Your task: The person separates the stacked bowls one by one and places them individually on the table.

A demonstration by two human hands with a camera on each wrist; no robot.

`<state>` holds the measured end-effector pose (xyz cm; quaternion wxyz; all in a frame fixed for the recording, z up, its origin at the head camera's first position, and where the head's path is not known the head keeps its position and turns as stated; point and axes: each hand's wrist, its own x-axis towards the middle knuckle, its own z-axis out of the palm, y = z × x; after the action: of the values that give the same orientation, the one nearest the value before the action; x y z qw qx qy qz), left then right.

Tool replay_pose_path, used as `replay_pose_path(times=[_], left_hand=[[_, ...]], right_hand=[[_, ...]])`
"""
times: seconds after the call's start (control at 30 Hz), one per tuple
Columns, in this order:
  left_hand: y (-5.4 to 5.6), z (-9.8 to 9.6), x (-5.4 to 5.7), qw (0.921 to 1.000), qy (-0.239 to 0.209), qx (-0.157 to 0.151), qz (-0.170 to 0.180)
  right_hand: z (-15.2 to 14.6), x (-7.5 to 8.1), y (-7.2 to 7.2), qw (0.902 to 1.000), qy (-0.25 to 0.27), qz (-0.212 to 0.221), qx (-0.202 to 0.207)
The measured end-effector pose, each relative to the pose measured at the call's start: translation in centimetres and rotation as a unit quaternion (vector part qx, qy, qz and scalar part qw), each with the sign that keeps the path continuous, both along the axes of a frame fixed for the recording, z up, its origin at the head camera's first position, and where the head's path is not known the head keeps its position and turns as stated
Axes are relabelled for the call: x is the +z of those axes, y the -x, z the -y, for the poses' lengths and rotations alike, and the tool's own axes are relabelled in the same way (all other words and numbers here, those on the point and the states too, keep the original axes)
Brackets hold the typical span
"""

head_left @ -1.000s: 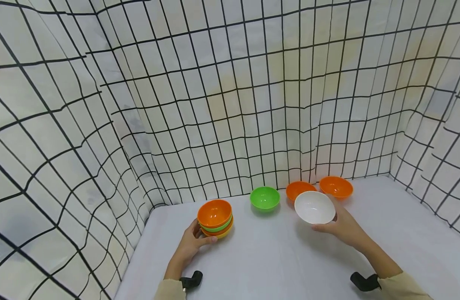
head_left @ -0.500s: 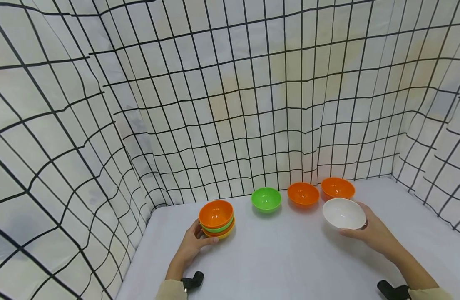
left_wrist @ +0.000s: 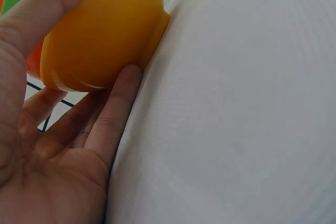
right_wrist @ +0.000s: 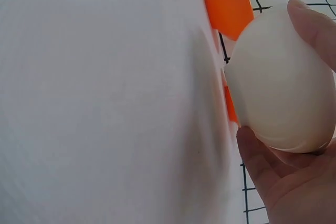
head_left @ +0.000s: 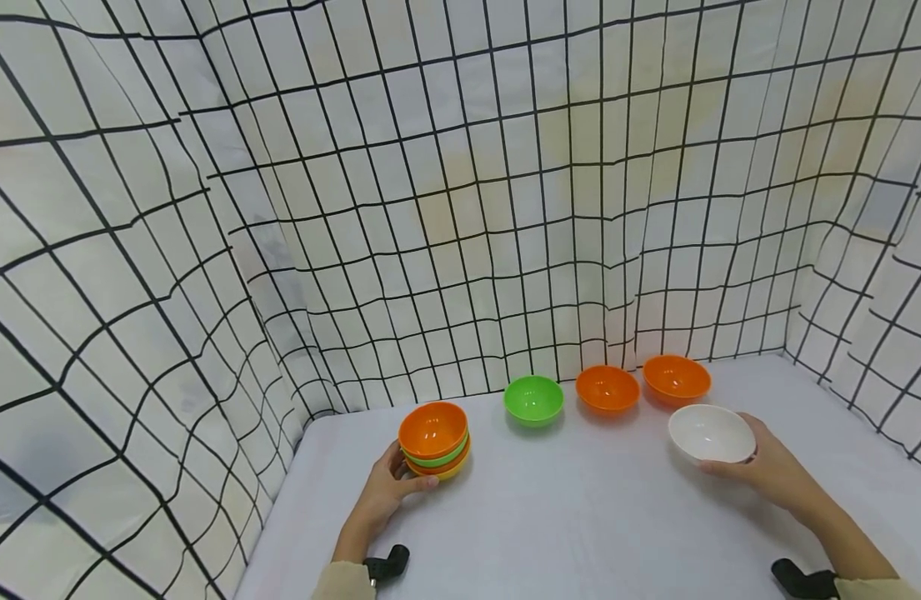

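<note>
My left hand (head_left: 381, 490) holds a stack of nested bowls from its left side, thumb in front and fingers behind. On top of the stack is an orange bowl (head_left: 432, 431), with a green one and another orange one under it. The lowest is a yellow bowl (left_wrist: 107, 35), its foot right at the table in the left wrist view. My right hand (head_left: 775, 468) grips a white bowl (head_left: 711, 433) by its right side, thumb at the near rim. In the right wrist view a narrow gap shows between the white bowl (right_wrist: 283, 82) and the tabletop.
A green bowl (head_left: 533, 401) stands at the back middle of the white table (head_left: 550, 517). To its right are an orange bowl (head_left: 608, 389) and a second orange bowl (head_left: 676, 380). Black-gridded white sheeting (head_left: 460, 275) walls the back and sides.
My right hand has carried the white bowl rightward and a little nearer, away from in front of the orange bowls. The left hand and the stack have stayed in place.
</note>
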<state>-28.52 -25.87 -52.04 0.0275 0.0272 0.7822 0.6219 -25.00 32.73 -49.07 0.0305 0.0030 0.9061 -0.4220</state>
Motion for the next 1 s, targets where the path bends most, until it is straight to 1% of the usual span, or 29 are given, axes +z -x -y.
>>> replay_pose_path(times=[0.07,0.2,0.37,0.6,0.7,0.9,1.0], left_hand=[[0.0,0.0,0.0,1.0000,0.000,-0.001,-0.001],[0.0,-0.1,-0.1,1.0000,-0.001,0.000,0.000],[0.1,0.0,-0.1,1.0000,-0.001,0.006,0.002],[0.1,-0.2,-0.1,1.0000,-0.002,0.005,0.006],[0.1,-0.2,-0.1,1.0000,0.001,0.003,0.007],[0.0,-0.1,-0.1,1.0000,0.002,0.007,0.005],[0.0,-0.1,-0.1,0.9999,0.003,0.008,0.009]], right_hand=[[-0.3,-0.1,0.1,1.0000,-0.004,0.007,-0.004],[-0.9,-0.5,0.2,0.9999,-0.010,0.008,-0.004],[-2.0,-0.6,0.8,0.9997,-0.016,0.016,-0.002],[-3.4,-0.7,1.4,0.9992,-0.004,0.040,0.005],[-3.7,-0.8,1.4,0.9993,0.002,0.036,0.008],[-3.2,-1.0,1.5,0.9999,0.006,0.008,0.012],[-2.9,-1.0,1.5,0.9998,0.012,0.013,0.007]])
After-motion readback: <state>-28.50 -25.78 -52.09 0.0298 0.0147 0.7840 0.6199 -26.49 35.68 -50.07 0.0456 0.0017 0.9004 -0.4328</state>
